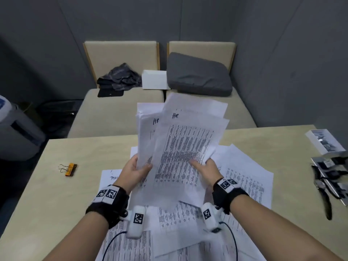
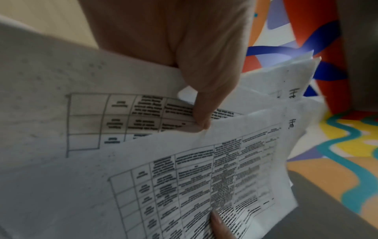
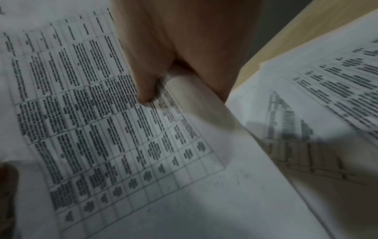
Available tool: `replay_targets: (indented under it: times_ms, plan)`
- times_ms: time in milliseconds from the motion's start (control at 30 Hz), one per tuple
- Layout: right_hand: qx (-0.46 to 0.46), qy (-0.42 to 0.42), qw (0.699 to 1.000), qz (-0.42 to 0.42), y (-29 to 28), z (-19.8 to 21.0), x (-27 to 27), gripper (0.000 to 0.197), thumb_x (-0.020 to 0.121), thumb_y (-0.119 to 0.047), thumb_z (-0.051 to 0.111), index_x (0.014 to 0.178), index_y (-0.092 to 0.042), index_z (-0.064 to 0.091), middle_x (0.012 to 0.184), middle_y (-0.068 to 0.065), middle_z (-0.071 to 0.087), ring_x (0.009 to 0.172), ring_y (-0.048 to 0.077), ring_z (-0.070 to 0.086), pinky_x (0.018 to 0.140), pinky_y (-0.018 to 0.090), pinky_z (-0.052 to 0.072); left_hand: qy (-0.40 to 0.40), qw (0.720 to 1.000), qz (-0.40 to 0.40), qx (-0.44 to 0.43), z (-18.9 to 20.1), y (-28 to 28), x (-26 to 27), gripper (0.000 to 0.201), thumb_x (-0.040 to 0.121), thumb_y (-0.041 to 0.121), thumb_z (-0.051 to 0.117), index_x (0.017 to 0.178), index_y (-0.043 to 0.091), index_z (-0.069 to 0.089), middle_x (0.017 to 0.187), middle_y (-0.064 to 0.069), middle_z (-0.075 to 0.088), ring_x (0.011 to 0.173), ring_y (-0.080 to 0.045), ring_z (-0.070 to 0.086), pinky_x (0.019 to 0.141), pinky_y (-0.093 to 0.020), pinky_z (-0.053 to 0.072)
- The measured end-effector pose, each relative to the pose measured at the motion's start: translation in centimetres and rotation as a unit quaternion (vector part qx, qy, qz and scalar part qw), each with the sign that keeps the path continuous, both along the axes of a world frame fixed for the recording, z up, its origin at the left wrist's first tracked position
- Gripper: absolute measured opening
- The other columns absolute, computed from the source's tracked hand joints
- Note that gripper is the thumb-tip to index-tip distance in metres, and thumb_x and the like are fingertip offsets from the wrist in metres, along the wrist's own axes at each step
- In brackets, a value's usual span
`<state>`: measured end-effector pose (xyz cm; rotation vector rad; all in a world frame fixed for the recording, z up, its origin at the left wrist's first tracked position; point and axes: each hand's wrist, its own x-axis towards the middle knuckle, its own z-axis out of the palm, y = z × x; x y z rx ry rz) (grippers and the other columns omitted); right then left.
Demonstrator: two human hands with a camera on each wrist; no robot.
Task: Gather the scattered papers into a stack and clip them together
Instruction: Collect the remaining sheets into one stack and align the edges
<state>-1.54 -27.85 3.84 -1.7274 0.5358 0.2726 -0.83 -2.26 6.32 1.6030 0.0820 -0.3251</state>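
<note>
While my left hand point(image 1: 136, 168) and right hand point(image 1: 206, 168) both pinch the messy bundle of papers point(image 1: 180, 146) above the table point(image 1: 56, 185), the clip point(image 1: 70, 169) sits off left.

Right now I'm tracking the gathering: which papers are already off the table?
The fanned bundle gripped between the left hand and right hand, marked "HR" on top. The other sheets lie flat on the table.

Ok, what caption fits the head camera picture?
Both hands, left hand and right hand, lift printed papers above the table; binder clip waits.
</note>
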Motion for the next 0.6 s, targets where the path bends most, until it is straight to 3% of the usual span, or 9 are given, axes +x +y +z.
replay_targets:
  times_ms: [33, 100, 200, 233, 333, 433, 533, 600]
  plan:
    - [0.010, -0.039, 0.999, -0.014, 0.1, 1.2, 0.2, 0.062, 0.079, -0.040, 0.073, 0.123, -0.004, 0.051, 0.117, 0.005, 0.062, 0.120, 0.028, 0.055, 0.100, 0.035, 0.043, -0.017, 1.000, 0.008, -0.011, 0.9, -0.2, 0.2, 0.029, 0.089, 0.000, 0.058, 0.115, 0.012, 0.053, 0.101, -0.004, 0.069, 0.076, -0.006, 0.071, 0.061, -0.018, 0.054]
    - [0.030, -0.109, 0.993, -0.030, 0.3, 4.1, 0.5, 0.046, 0.080, -0.025, 0.076, 0.116, -0.010, 0.052, 0.107, -0.006, 0.062, 0.110, 0.016, 0.060, 0.098, 0.027, 0.040, -0.052, 0.998, 0.024, -0.026, 3.0, -0.6, 0.6, 0.033, 0.088, 0.003, 0.061, 0.116, 0.016, 0.052, 0.104, 0.001, 0.069, 0.081, -0.003, 0.070, 0.064, -0.017, 0.055]
    - [0.061, -0.176, 0.982, -0.033, 1.0, 6.8, 1.1, 0.050, 0.075, -0.019, 0.080, 0.114, -0.020, 0.048, 0.103, -0.020, 0.056, 0.095, -0.004, 0.057, 0.095, 0.015, 0.038, -0.108, 0.993, 0.038, -0.023, 5.7, -1.2, 1.3, 0.041, 0.081, 0.006, 0.070, 0.116, 0.018, 0.051, 0.104, 0.008, 0.068, 0.085, 0.004, 0.068, 0.069, -0.011, 0.053]
    - [0.062, -0.186, 0.980, -0.027, 1.1, 7.2, 1.2, 0.053, 0.072, -0.020, 0.083, 0.114, -0.016, 0.051, 0.107, -0.017, 0.062, 0.099, -0.003, 0.060, 0.096, 0.015, 0.043, -0.123, 0.991, 0.050, -0.021, 6.1, -1.0, 1.5, 0.045, 0.078, 0.009, 0.072, 0.118, 0.016, 0.052, 0.105, 0.007, 0.068, 0.087, 0.003, 0.068, 0.071, -0.011, 0.054]
    - [0.066, -0.177, 0.982, 0.013, 1.2, 7.5, 0.8, 0.059, 0.069, -0.016, 0.085, 0.120, -0.005, 0.057, 0.108, 0.000, 0.071, 0.097, 0.007, 0.069, 0.098, 0.030, 0.051, -0.132, 0.985, 0.098, -0.053, 6.4, -0.9, 1.5, 0.050, 0.073, 0.011, 0.076, 0.119, 0.007, 0.056, 0.105, 0.000, 0.068, 0.087, 0.002, 0.069, 0.077, -0.016, 0.056]
    - [0.079, -0.147, 0.983, 0.081, 1.1, 6.7, -0.3, 0.062, 0.069, -0.015, 0.085, 0.124, -0.012, 0.057, 0.110, -0.001, 0.071, 0.099, 0.004, 0.068, 0.096, 0.029, 0.052, -0.126, 0.984, 0.112, -0.057, 5.4, -1.1, 0.6, 0.045, 0.066, 0.017, 0.082, 0.100, 0.014, 0.053, 0.094, -0.001, 0.065, 0.074, 0.001, 0.067, 0.065, -0.012, 0.054]
    - [0.088, -0.130, 0.986, 0.058, 0.8, 5.8, -0.4, 0.073, 0.058, -0.031, 0.091, 0.121, -0.016, 0.057, 0.110, 0.000, 0.072, 0.103, 0.015, 0.069, 0.097, 0.040, 0.052, -0.143, 0.981, 0.122, -0.052, 4.3, -1.1, 0.6, 0.046, 0.066, -0.004, 0.079, 0.095, 0.017, 0.050, 0.091, -0.004, 0.064, 0.080, -0.015, 0.062, 0.065, -0.016, 0.055]
    - [0.099, -0.138, 0.985, 0.035, 0.5, 6.2, 0.0, 0.069, 0.060, -0.026, 0.090, 0.120, -0.017, 0.058, 0.108, 0.000, 0.072, 0.103, 0.018, 0.069, 0.095, 0.040, 0.052, -0.164, 0.978, 0.122, -0.045, 4.3, -1.2, 0.8, 0.050, 0.066, -0.010, 0.077, 0.096, 0.019, 0.050, 0.093, -0.004, 0.063, 0.083, -0.016, 0.061, 0.067, -0.015, 0.054]
